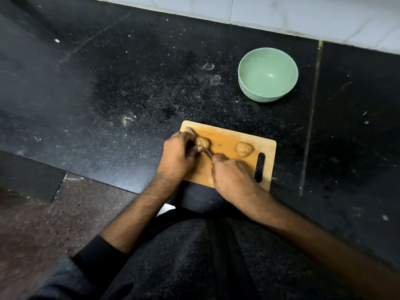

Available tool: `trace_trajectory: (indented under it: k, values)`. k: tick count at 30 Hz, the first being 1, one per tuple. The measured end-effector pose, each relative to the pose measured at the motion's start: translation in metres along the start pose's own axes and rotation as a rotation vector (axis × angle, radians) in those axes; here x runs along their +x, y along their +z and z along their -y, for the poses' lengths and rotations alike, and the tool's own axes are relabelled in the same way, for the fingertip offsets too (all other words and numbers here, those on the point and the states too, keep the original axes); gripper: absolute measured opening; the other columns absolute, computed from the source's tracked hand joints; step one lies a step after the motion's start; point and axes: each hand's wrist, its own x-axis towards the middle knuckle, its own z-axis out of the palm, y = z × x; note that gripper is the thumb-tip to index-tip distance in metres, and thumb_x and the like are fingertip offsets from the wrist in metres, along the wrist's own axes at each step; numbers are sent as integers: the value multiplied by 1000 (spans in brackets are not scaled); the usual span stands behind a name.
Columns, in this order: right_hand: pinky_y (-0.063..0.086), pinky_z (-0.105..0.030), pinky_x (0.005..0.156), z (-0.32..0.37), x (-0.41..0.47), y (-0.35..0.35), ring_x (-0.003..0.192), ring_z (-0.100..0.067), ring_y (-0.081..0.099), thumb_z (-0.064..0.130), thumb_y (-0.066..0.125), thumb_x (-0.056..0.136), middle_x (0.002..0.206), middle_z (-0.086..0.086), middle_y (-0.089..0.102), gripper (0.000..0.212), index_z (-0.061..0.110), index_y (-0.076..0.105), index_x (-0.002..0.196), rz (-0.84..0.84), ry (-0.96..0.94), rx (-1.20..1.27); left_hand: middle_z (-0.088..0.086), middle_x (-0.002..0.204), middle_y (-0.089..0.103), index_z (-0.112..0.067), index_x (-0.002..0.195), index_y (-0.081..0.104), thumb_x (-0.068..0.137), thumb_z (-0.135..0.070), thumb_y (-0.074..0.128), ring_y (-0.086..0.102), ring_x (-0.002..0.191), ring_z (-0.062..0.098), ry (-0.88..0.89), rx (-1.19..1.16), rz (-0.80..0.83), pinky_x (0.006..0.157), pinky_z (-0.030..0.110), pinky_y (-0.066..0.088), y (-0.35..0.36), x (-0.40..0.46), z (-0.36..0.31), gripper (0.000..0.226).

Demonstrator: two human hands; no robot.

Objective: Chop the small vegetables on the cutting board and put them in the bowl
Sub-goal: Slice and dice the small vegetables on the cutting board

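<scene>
A wooden cutting board [225, 137] lies on the black counter. On its left part sits a small brown round vegetable [205, 142], and my left hand [178, 155] holds it with curled fingers. My right hand [232, 177] grips the handle of a knife [200, 142] whose blade lies slanted across that vegetable. A second brown vegetable [243, 149] rests whole on the board's right part, beside the handle slot. The pale green bowl [268, 74] stands behind the board, to the right, with nothing in it.
The black speckled counter [129, 83] stretches wide to the left and behind the board. A white tiled wall [303, 16] runs along the back. A seam in the counter [311, 109] runs right of the bowl and board. The counter's front edge drops to a brownish floor at lower left.
</scene>
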Motion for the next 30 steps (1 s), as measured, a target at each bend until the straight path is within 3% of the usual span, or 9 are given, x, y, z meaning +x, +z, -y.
trace_trajectory:
  k: [5,9,12,16,20,24,27,30]
  values:
    - [40,-29,56,-18,-33,5,78,-26,70,16,37,105,91,-10,71,19,8,45,121,40,-21,-9,8,103,68,-7,108,65,85,-16,74,64,95,24,-9,-37,-7,87,32,49,2,-6,4,27]
    - [47,-33,61,-31,-49,-1,79,-26,72,17,35,105,88,-8,70,7,15,41,107,84,-21,14,4,102,65,-13,114,64,84,-26,71,63,90,20,38,-32,41,86,37,52,-3,-11,5,34]
    - [53,-37,65,-39,-57,-6,78,-26,71,22,37,105,86,-7,69,6,16,41,106,116,-9,26,-3,92,68,-18,106,68,76,-31,75,64,79,13,-21,-94,53,78,31,54,-9,-17,9,33]
    - [48,-33,58,-38,-61,-4,74,-26,69,27,39,104,83,-6,67,10,17,41,101,82,-24,38,-4,84,70,-24,96,66,71,-18,84,62,68,7,-105,-196,33,66,18,50,-12,-30,13,31]
    - [46,-30,58,-27,-54,-2,73,-21,69,29,38,105,81,-2,66,16,14,46,107,47,-28,40,-5,91,70,-27,97,66,71,-18,85,63,72,9,-74,-212,30,69,22,53,-16,-37,18,34]
    - [42,-26,58,-16,-43,-6,73,-17,66,31,40,105,78,4,58,18,17,50,110,24,-28,19,-7,88,58,-25,103,69,73,-21,82,58,72,0,-32,-103,-33,67,6,43,-22,-36,19,33]
    - [40,-27,60,-13,-35,-11,68,-16,53,31,40,104,78,5,51,17,19,50,110,19,-22,13,-6,91,55,-22,107,69,75,-17,81,56,77,-2,-4,-67,-3,70,3,39,-21,-34,19,35]
    - [43,-30,61,-13,-29,-14,70,-19,59,32,43,103,78,3,54,16,19,50,109,13,-8,48,-7,97,51,-22,114,66,78,-18,77,54,82,-2,8,-51,18,78,14,47,-17,-35,23,37]
